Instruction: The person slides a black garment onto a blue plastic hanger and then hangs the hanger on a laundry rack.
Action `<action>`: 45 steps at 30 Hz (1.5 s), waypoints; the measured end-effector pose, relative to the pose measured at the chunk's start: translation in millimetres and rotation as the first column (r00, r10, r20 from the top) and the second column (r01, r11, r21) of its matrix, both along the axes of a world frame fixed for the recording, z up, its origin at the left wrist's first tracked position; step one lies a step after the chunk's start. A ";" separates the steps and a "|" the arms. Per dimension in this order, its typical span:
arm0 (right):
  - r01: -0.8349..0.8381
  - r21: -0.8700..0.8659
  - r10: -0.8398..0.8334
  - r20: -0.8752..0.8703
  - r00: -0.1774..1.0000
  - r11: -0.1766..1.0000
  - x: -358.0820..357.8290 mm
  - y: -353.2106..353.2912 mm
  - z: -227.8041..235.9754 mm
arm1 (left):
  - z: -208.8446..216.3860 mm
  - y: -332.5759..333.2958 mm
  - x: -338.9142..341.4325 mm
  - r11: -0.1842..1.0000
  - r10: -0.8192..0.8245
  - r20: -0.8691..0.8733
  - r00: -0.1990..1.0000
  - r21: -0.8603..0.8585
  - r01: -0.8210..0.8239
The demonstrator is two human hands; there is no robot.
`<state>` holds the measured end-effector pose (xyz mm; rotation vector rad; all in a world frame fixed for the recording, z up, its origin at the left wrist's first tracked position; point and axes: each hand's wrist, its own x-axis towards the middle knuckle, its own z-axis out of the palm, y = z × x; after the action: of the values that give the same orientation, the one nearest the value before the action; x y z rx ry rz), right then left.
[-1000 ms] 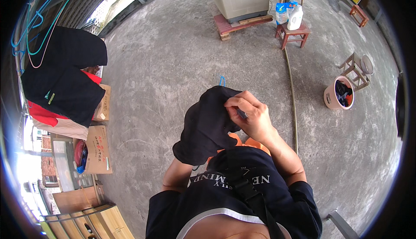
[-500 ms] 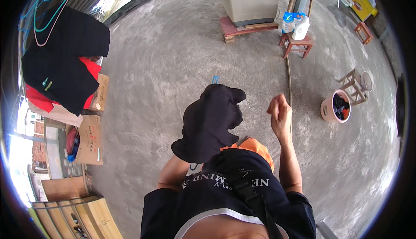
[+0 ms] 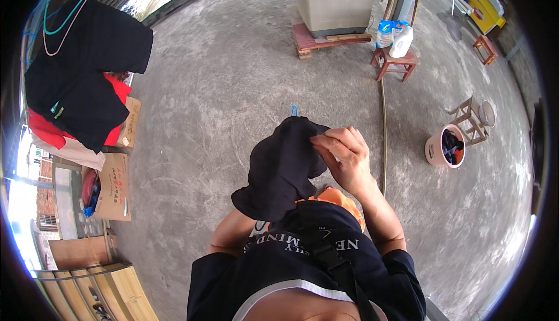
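Note:
A black garment (image 3: pixel 279 169) hangs bunched in front of my body, its exact kind hard to make out in the folds. My right hand (image 3: pixel 347 157) pinches its upper right edge between thumb and fingers. Beneath the cloth runs my left forearm (image 3: pixel 230 232); the left hand itself is covered by the garment, so its fingers cannot be seen. A thin light-blue loop (image 3: pixel 294 110), like a hanger's hook, sticks out past the garment's far edge.
Black clothing (image 3: pixel 87 59) hangs at the left near cardboard boxes (image 3: pixel 115 190). Beyond stands a beige appliance (image 3: pixel 335 0) on a wooden base. A red stool (image 3: pixel 397 60) carries a white jug (image 3: pixel 402 42). At the right, a pink bucket (image 3: pixel 434 149) holds dark clothes. A hose (image 3: pixel 383 111) crosses the concrete floor.
My right hand has moved left from open space beside the garment and now grips its upper right edge. The garment stays almost in place, its right side drawn together.

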<state>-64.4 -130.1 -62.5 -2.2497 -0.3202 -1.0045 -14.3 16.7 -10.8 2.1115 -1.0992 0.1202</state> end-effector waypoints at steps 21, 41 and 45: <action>0.089 0.300 -0.033 -0.185 0.982 0.950 -8.0 -10.5 -1.2 | 5.6 1.5 0.0 0.999 0.039 0.036 0.999 -0.032 -0.038; -0.308 -0.147 0.301 -0.068 0.951 0.940 -1.9 19.3 36.8 | -108.1 15.7 -12.1 0.954 0.062 -0.373 0.926 -0.250 -0.165; -0.355 -0.193 0.340 -0.105 0.935 0.915 -1.6 20.3 39.7 | -75.7 15.3 -11.3 0.976 0.083 -0.258 0.963 -0.176 -0.132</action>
<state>-66.0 -109.8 -22.8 -2.2947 -0.7983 -0.7293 -25.7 32.1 -86.5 1.9509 -0.7917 0.0108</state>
